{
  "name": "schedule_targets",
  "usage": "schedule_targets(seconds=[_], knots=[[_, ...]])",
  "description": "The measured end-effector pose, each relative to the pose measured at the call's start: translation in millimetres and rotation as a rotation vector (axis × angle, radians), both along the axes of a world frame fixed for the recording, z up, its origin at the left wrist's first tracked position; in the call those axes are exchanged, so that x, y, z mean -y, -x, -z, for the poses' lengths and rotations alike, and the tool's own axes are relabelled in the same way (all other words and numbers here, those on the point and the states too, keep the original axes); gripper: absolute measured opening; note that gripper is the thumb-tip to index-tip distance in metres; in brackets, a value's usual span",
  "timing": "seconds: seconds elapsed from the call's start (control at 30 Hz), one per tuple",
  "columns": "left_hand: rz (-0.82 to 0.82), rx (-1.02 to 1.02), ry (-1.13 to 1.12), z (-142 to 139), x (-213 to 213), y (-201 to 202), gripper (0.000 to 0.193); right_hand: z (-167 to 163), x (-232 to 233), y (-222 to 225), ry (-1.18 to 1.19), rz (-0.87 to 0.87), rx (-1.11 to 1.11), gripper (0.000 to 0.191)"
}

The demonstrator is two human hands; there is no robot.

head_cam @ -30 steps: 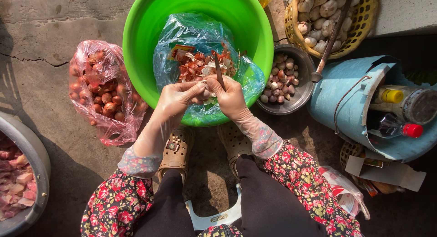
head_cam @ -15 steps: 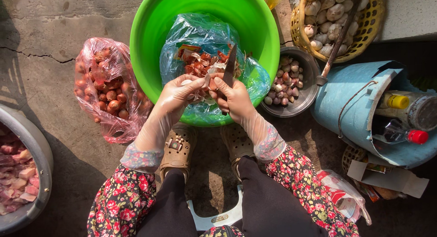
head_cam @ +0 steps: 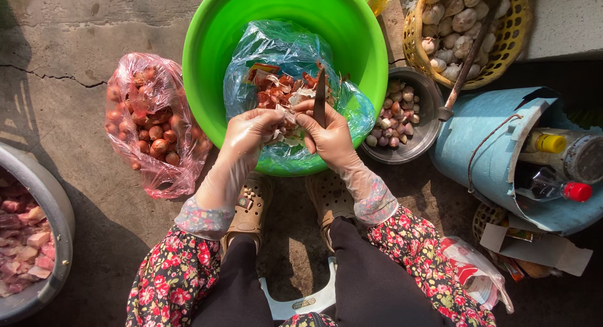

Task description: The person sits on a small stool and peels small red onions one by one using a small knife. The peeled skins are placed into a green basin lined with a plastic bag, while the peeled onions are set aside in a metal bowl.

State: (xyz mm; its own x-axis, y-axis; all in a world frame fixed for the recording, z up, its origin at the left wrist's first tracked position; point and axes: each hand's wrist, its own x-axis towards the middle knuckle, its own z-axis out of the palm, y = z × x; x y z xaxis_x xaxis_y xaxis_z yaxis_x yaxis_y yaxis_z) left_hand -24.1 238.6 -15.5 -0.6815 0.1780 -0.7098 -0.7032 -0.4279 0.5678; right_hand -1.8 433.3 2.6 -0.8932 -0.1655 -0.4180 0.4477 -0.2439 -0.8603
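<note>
Both my hands wear thin clear gloves and meet over a green plastic basin (head_cam: 213, 44). My right hand (head_cam: 326, 135) grips a small knife (head_cam: 320, 98), blade pointing up. My left hand (head_cam: 251, 129) pinches a small shallot (head_cam: 284, 123) against the blade, with its papery skin coming off. Below them, inside the basin, a blue-tinted plastic bag (head_cam: 276, 51) holds a heap of reddish peelings (head_cam: 273, 88).
A pink bag of unpeeled shallots (head_cam: 151, 126) lies left on the concrete. A metal bowl of peeled shallots (head_cam: 402, 113) sits right of the basin, a yellow basket of garlic (head_cam: 465, 26) behind it. A blue bucket with bottles (head_cam: 502, 145) lies far right. A metal basin of meat (head_cam: 31, 239) is at left.
The view has drifted slightly, so everything sits a little lower and further right in frame. The knife has turned from slanted to upright while my hands stayed together over the bag.
</note>
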Motion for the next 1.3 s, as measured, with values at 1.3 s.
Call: schedule_targets(seconds=[1.3], knots=[[0.315, -0.239, 0.061, -8.0, -12.6, -13.2, 0.051, 27.4, -13.2, -10.9, -0.275, -0.084, -0.322, 0.027]])
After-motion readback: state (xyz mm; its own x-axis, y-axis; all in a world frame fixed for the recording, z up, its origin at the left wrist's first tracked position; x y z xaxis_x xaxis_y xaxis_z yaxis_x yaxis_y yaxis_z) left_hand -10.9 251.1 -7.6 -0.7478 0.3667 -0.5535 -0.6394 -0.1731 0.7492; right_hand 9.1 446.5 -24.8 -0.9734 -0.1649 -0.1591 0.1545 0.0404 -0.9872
